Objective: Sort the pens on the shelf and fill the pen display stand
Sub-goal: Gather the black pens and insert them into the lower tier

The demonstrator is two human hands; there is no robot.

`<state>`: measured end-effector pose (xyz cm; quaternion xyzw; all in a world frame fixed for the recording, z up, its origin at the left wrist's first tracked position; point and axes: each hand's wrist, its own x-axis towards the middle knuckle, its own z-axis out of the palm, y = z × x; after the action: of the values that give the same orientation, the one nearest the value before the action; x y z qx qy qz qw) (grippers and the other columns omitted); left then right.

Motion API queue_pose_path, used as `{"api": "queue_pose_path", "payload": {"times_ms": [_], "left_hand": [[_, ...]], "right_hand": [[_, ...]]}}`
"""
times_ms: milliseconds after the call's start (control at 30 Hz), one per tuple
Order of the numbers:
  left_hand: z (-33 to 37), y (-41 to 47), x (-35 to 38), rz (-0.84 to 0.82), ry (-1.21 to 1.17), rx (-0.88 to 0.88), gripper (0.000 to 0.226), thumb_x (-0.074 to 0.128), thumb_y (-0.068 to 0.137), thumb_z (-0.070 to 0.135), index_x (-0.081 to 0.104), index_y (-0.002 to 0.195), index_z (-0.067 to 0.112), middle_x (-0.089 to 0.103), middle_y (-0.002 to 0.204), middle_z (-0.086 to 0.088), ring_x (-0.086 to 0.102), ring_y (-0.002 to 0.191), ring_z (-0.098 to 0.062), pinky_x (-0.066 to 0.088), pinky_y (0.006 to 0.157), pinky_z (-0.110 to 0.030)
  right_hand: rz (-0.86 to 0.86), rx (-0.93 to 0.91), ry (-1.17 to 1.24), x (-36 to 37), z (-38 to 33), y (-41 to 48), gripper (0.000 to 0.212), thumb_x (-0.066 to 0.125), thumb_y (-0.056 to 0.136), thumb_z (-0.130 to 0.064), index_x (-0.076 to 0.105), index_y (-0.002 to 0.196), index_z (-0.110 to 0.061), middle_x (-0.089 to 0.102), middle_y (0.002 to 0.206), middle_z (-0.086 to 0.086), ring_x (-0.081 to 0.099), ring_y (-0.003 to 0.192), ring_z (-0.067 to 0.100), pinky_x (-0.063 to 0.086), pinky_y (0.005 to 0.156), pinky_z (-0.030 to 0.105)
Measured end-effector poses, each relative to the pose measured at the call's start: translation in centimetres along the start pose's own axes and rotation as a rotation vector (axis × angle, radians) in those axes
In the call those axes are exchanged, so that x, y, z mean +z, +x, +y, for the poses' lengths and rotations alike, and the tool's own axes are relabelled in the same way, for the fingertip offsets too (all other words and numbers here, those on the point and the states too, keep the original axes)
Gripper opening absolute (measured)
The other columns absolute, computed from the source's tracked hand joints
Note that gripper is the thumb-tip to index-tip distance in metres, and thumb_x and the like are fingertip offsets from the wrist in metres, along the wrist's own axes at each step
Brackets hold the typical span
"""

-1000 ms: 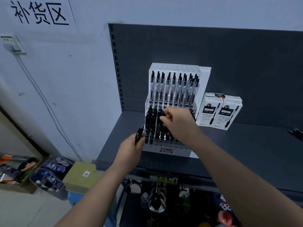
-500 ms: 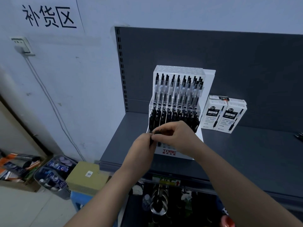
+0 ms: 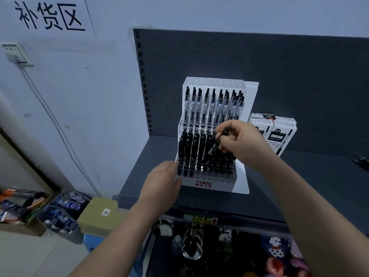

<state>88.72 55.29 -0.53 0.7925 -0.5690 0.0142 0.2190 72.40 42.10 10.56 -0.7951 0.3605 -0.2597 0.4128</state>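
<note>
Over the lower rows of the pen display stand [image 3: 205,183], my right hand [image 3: 239,144] pinches one black pen [image 3: 218,141], held tilted. My left hand [image 3: 163,184] rests with fingers relaxed against the stand's front left corner on the grey shelf [image 3: 299,186].

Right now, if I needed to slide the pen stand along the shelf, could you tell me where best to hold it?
Take the pen stand by its low white base, from the front, with one hand at each side wall. The base is solid and boxy; above it, upright pens crowd the tiers and leave no hold from the top. The left hand rests at the front left corner.
</note>
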Motion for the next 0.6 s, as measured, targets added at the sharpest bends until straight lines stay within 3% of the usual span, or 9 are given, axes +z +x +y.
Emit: {"api": "queue_pose_path", "payload": {"times_ms": [67,100,167,267,400,500,600], "left_hand": [[-0.4,0.4,0.4,-0.016,0.052,0.012,0.033,0.049,0.095,0.030,0.054,0.122,0.011,0.057,0.124,-0.002,0.051,0.115,-0.018,0.039,0.097,-0.027],[-0.6,0.5,0.5,-0.025,0.071,0.015,0.033,0.049,0.095,0.030,0.055,0.121,0.011,0.057,0.122,-0.002,0.051,0.114,-0.018,0.039,0.097,-0.027],[-0.9,0.7,0.8,-0.040,0.093,0.029,0.033,0.050,0.094,0.030,0.056,0.121,0.011,0.058,0.121,-0.001,0.051,0.111,-0.018,0.041,0.095,-0.027],[-1.0,0.8,0.9,-0.045,0.105,0.047,0.033,0.049,0.094,0.029,0.056,0.121,0.012,0.058,0.121,-0.001,0.051,0.112,-0.018,0.041,0.095,-0.027],[-1.0,0.7,0.9,-0.052,0.109,0.045,0.035,0.048,0.095,0.030,0.055,0.123,0.011,0.057,0.124,-0.001,0.050,0.116,-0.018,0.040,0.098,-0.028],[-0.9,0.7,0.9,-0.057,0.102,0.041,0.036,0.048,0.095,0.030,0.055,0.124,0.010,0.056,0.125,-0.002,0.050,0.117,-0.019,0.039,0.098,-0.028],[-0.9,0.8,0.9,-0.064,0.096,0.032,0.036,0.046,0.095,0.031,0.054,0.124,0.012,0.055,0.126,-0.001,0.049,0.117,-0.017,0.039,0.098,-0.027]], "right_hand": [[-0.039,-0.045,-0.097,0.9,0.3,0.2,0.017,0.053,0.093,-0.006,0.061,0.101,-0.019,0.064,0.071,0.014,0.054,0.060,0.015,0.054,0.057,0.036],[-0.054,-0.082,-0.151,1.3,0.4,0.4,0.019,0.052,0.093,-0.004,0.061,0.103,-0.016,0.061,0.069,0.008,0.049,0.054,0.008,0.048,0.048,0.026],[-0.093,-0.128,-0.231,2.3,0.4,0.7,0.023,0.049,0.092,-0.001,0.058,0.108,-0.015,0.062,0.080,-0.004,0.050,0.052,0.001,0.042,0.045,0.016],[-0.161,-0.141,-0.368,3.6,0.7,1.1,0.027,0.046,0.092,0.000,0.049,0.113,-0.017,0.063,0.099,0.001,0.059,0.068,0.011,0.052,0.057,0.027],[-0.182,-0.084,-0.443,4.6,1.2,1.2,0.015,0.043,0.096,-0.004,0.049,0.106,-0.013,0.063,0.094,0.009,0.065,0.075,0.024,0.057,0.070,0.043],[-0.144,-0.077,-0.489,5.0,1.2,1.6,0.010,0.047,0.096,-0.008,0.055,0.097,-0.002,0.065,0.092,0.013,0.065,0.083,0.028,0.056,0.074,0.045],[-0.113,-0.050,-0.580,5.2,1.2,2.2,0.020,0.048,0.095,-0.008,0.052,0.079,0.003,0.060,0.081,0.016,0.060,0.071,0.029,0.054,0.069,0.040]]}}
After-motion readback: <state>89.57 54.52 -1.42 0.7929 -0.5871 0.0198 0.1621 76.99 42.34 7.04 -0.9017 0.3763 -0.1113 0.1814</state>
